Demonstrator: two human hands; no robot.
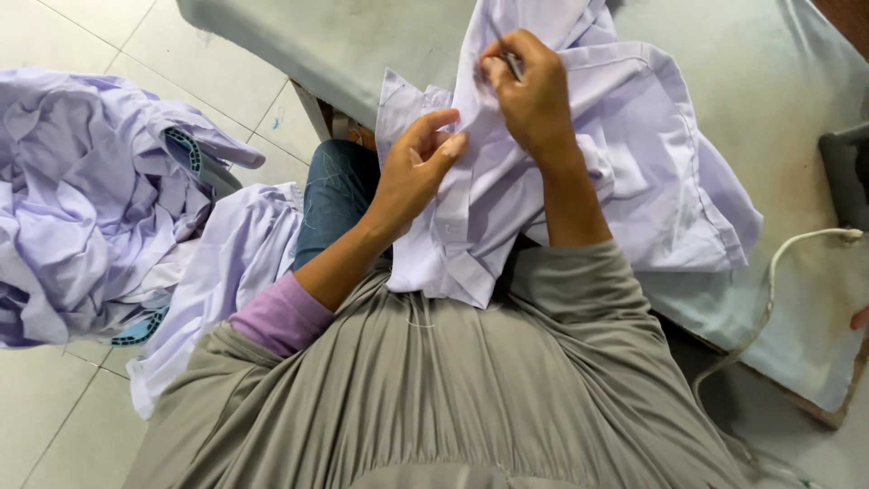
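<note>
A pale lilac shirt [634, 172] lies across my lap and over the edge of a padded grey-green table [778, 81]. My left hand [418, 167] pinches the shirt's front strip between thumb and fingers. My right hand [534, 91] grips the same strip a little higher and holds a small thin metal tool [513, 63] against the cloth. Both hands are close together above my knee in blue jeans [335, 195].
A heap of lilac garments [81, 199] lies on the tiled floor at the left, and another lilac piece [226, 272] hangs beside my leg. A white cable [769, 281] runs over the table at the right, near a dark object [846, 172].
</note>
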